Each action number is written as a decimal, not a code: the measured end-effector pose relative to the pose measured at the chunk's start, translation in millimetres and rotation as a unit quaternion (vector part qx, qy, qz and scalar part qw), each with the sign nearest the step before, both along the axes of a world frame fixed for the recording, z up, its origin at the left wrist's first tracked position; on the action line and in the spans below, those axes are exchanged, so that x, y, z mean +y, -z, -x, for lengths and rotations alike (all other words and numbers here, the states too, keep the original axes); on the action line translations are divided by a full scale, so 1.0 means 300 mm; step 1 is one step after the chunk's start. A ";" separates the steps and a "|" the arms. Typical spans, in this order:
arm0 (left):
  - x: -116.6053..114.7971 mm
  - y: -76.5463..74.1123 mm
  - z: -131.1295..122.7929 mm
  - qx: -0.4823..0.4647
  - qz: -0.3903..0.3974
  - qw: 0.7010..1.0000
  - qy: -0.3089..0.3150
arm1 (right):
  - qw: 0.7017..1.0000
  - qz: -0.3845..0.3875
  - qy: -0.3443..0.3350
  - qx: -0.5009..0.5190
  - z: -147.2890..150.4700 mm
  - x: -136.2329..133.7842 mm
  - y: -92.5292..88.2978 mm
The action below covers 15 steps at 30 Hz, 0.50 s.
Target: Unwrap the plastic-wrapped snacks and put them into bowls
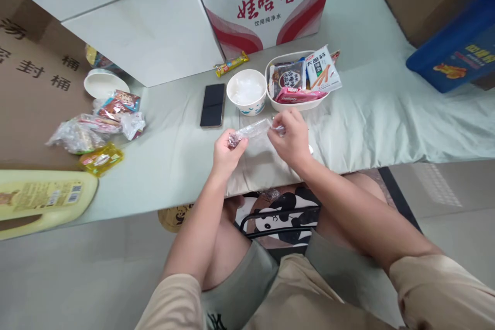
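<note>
I'm gripping the clear wrapper (252, 129) w/ L hand (226, 153) & R hand (293, 140), prob. tearing it open, needing a firmer pinch at each end.

head cam | looks forward-down | close over table (386, 113) edge, lap

Looks like someone's home or dorm room: stacked boxes (147, 36) (one's a bottled water carton (266, 0)), snack packets (96, 129) on a cloth-covered table (367, 113).

Forearms stretched forward, left hand (226, 152) and right hand (292, 139) close together, fingers (284, 119) of both pinched closed
</note>
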State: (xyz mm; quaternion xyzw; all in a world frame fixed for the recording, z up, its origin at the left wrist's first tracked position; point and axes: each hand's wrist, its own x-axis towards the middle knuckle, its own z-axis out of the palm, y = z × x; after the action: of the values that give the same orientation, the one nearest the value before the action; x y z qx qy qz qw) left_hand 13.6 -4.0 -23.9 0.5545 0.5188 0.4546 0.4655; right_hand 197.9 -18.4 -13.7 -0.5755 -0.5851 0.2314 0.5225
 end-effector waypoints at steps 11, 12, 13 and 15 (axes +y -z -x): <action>0.006 -0.011 -0.161 -0.169 0.073 0.981 0.052 | 0.990 -0.001 -0.135 -0.041 -0.028 0.021 -0.007; 0.011 -0.009 -0.161 -0.163 0.070 0.983 0.047 | 0.983 0.015 -0.182 0.013 -0.038 0.028 -0.013; 0.015 -0.006 -0.158 -0.156 0.065 0.985 0.037 | 0.969 0.030 -0.233 0.071 -0.047 0.033 -0.017; 0.027 -0.007 -0.137 -0.142 0.050 0.989 0.010 | 0.934 0.054 -0.305 0.178 -0.061 0.040 -0.021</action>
State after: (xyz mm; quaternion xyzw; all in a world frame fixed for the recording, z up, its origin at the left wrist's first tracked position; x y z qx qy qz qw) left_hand 54.8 4.0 -21.8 0.4652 0.4640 0.4979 0.5660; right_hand 216.1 -6.4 -7.5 -0.3465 -0.6162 0.5094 0.4906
